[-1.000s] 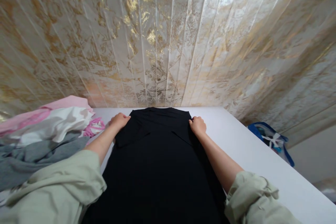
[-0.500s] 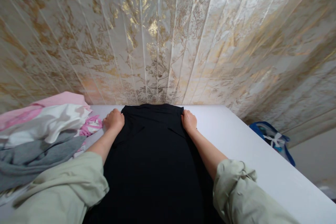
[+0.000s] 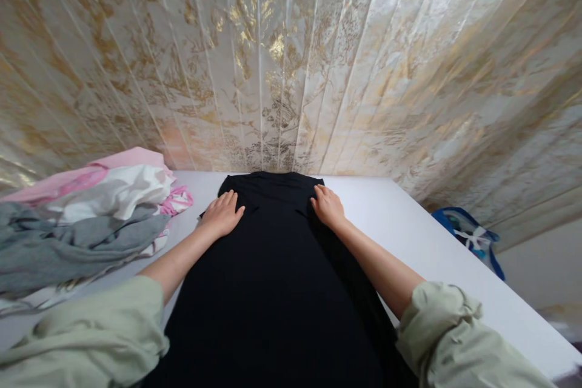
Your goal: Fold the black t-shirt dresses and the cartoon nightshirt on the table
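Observation:
A black garment (image 3: 277, 279) lies spread lengthwise on the white table (image 3: 409, 236), its far end near the wall. My left hand (image 3: 222, 213) rests flat on the garment's far left part, fingers stretched out. My right hand (image 3: 327, 205) lies flat on the far right part, fingers extended too. Neither hand grips the cloth. Both forearms reach out of rolled pale green sleeves.
A heap of clothes (image 3: 86, 224) in pink, white and grey sits on the table's left side. A gold-patterned wall (image 3: 291, 60) stands right behind the table. A blue bag (image 3: 468, 236) lies on the floor beyond the table's right edge.
Both hands were clenched on the garment's far corners; now they lie open and flat on it. The far corners have been folded inward, so the far end looks narrower.

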`<state>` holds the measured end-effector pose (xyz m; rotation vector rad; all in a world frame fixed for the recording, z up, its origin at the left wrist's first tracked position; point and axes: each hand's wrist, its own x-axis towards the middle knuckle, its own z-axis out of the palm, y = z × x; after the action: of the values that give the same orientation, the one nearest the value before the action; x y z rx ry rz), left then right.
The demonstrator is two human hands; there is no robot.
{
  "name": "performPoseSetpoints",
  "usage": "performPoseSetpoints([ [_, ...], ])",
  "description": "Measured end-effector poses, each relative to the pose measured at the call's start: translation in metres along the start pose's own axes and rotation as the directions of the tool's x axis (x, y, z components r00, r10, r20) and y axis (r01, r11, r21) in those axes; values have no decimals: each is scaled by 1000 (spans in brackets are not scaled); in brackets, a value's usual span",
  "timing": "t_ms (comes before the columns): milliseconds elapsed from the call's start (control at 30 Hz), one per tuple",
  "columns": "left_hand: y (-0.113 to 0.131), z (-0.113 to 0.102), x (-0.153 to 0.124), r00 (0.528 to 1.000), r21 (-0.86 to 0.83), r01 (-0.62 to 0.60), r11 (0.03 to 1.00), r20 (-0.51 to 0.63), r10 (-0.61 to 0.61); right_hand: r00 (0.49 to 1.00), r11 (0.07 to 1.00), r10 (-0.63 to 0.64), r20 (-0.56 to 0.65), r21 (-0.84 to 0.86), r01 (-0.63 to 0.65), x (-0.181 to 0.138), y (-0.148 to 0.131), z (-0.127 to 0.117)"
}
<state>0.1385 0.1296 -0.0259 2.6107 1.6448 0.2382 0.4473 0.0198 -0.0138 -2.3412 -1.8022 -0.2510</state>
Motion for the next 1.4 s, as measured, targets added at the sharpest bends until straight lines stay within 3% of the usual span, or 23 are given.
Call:
performPoseSetpoints([
  [167, -4, 4, -1, 999, -9, 26, 1000, 40, -26, 987, 999, -24, 160, 25, 20, -39, -3, 9],
  [333, 2, -4, -2, 997, -51, 59, 997, 45, -57, 988, 999, -12, 153, 39, 6, -47, -5, 6],
  [433, 3, -7, -13, 997, -92, 78, 993, -19, -80, 994, 999, -18, 112, 48, 13, -48, -3, 7],
  [633, -39, -12, -53, 972, -193, 138, 971, -162, -170, 998, 996, -29, 64, 86, 23, -46, -8, -1],
  [800, -68, -13, -68, 973, -319, 77, 945, -182, -141, 985, 959, -155, 75, 251, 132, -30, -68, -16],
  [933, -66, -9, -62, 962, -380, 61, 923, -225, -156, 957, 895, -278, 88, 384, 225, -17, -133, -15],
  [1033, -64, -5, -59, 951, -413, 63, 909, -250, -179, 945, 875, -310, 105, 420, 240, -6, -166, -10],
  [1400, -59, -8, -66, 926, -492, 22, 870, -319, -204, 961, 887, -248, 122, 427, 174, 55, -207, 1],
])
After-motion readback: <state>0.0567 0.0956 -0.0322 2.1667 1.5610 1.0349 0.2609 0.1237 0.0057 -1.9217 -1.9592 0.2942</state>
